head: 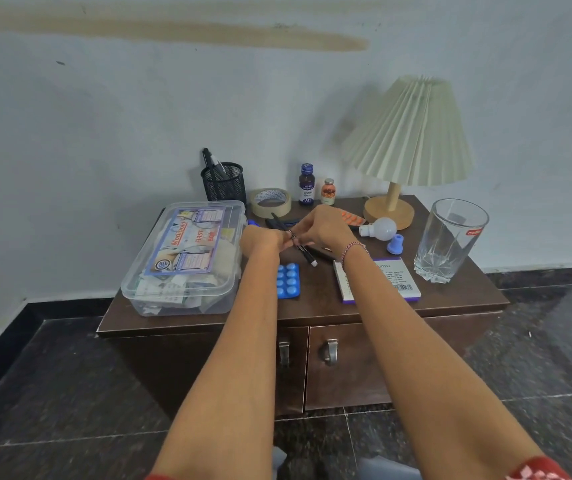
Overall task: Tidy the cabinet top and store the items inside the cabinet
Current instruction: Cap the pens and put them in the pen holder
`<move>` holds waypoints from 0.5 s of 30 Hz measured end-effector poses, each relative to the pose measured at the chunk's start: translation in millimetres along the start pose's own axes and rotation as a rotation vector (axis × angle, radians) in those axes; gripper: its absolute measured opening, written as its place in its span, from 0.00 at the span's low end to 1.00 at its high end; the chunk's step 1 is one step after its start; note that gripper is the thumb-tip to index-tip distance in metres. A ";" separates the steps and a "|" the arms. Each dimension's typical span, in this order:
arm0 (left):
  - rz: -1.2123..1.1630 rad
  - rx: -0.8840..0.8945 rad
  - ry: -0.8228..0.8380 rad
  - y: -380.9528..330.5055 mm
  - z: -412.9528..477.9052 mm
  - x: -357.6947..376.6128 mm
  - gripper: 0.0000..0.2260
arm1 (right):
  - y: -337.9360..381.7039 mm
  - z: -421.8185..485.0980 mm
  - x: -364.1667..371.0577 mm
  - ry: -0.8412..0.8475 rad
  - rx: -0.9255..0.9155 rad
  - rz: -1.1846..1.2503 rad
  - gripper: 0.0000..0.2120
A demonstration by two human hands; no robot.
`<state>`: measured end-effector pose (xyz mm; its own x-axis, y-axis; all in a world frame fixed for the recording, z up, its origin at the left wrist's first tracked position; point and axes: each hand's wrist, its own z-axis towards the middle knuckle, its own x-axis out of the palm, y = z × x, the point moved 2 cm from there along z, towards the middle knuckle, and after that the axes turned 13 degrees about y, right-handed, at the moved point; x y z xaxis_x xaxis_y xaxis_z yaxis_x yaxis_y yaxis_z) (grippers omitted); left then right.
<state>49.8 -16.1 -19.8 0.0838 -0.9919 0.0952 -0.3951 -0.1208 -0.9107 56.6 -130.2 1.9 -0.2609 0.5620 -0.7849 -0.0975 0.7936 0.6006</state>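
Over the middle of the dark wooden cabinet top (457,299), my left hand (260,239) and my right hand (322,226) meet around a black pen (307,256). Both pinch it, and its white tip points toward me. More dark pens (279,222) lie on the top just behind my hands. A clear first-aid box (184,258) sits to the left. A blue pill strip (288,280) lies under my left wrist, and a white medicine carton (399,278) lies by my right forearm. The two cabinet doors (347,368) are closed.
At the back stand a black mesh pen holder (224,183), a tape roll (270,201), two small bottles (307,184), an orange pill strip (352,217) and a pleated lamp (409,133). A bulb (381,229), a blue cap (396,244) and a glass tumbler (449,240) are at right.
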 end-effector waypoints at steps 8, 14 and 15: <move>0.105 0.218 0.019 -21.4 -7.6 -11.2 0.14 | 10.3 -4.2 -16.7 -0.021 -0.089 0.219 0.16; 0.272 0.411 -0.069 -47.7 -20.8 -24.8 0.14 | 20.9 1.9 -10.6 -0.082 -0.155 0.452 0.12; 0.288 0.435 -0.097 -50.6 -21.8 -26.0 0.13 | 22.4 6.1 -8.5 -0.100 -0.141 0.382 0.11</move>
<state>47.7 15.0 32.6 0.1202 -0.9719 -0.2024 -0.0006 0.2038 -0.9790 62.4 -115.7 21.1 -0.2099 0.8354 -0.5080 -0.1435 0.4877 0.8612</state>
